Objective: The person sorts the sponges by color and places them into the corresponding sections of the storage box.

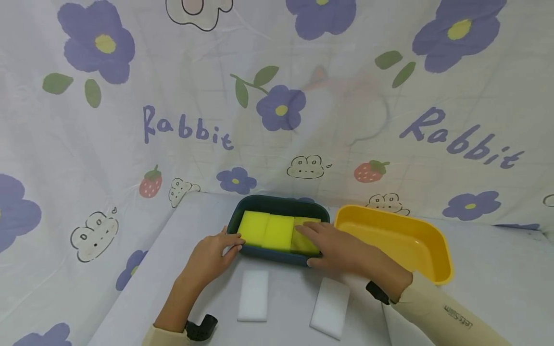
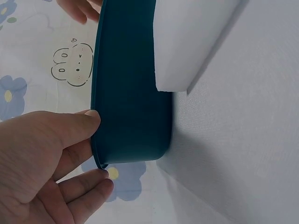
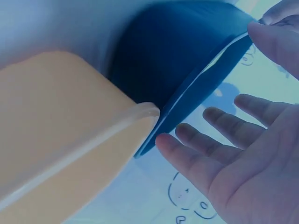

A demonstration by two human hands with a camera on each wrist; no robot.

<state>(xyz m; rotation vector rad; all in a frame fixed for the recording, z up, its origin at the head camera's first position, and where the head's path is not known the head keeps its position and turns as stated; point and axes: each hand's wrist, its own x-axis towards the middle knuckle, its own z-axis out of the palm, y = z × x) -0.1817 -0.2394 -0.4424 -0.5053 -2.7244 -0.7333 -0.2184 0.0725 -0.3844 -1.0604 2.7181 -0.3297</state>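
Observation:
A dark green tub (image 1: 277, 257) holds several yellow sponges (image 1: 277, 232) laid side by side. My left hand (image 1: 213, 255) grips the tub's left end; in the left wrist view the thumb of the left hand (image 2: 42, 158) lies on the rim, the fingers around the corner. Over the rightmost sponge (image 1: 305, 244), darker in shade, reaches my right hand (image 1: 342, 247), its thumb near the tub's front rim. The right wrist view shows the fingers of the right hand (image 3: 252, 154) spread and nearly straight; whether they touch the sponge I cannot tell.
An orange-yellow tub (image 1: 396, 240) stands right against the green one. Two white sponge blocks (image 1: 253, 295) (image 1: 330, 307) lie on the white table (image 1: 195, 211) in front. Behind hangs a flower-printed curtain (image 1: 268, 158).

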